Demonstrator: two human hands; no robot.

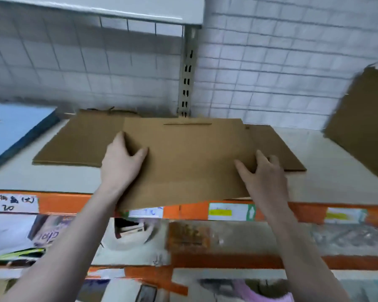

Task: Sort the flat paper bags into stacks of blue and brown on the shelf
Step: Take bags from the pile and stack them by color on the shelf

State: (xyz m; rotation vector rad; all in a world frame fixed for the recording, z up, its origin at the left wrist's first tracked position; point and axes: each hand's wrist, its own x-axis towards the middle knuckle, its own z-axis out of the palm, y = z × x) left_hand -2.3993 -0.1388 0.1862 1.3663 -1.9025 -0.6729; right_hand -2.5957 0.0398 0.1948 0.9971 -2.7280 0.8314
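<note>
Two hands on one brown bag (190,162), held flat over the shelf (327,177) front: left hand (121,164) gripping its left edge, right hand (261,173) its right edge. Beneath it, brown stack (74,144). One blue stack (11,129) at far left. One more brown sheet (362,127) leaning at right.

Left hand (120,164) and right hand (263,177) grip a flat brown paper bag (188,162) at frame centre, over the pale shelf (327,171).

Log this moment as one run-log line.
left hand: grips brown bag | right hand: grips it | bag: overhangs shelf edge | blue stack: far left
</note>
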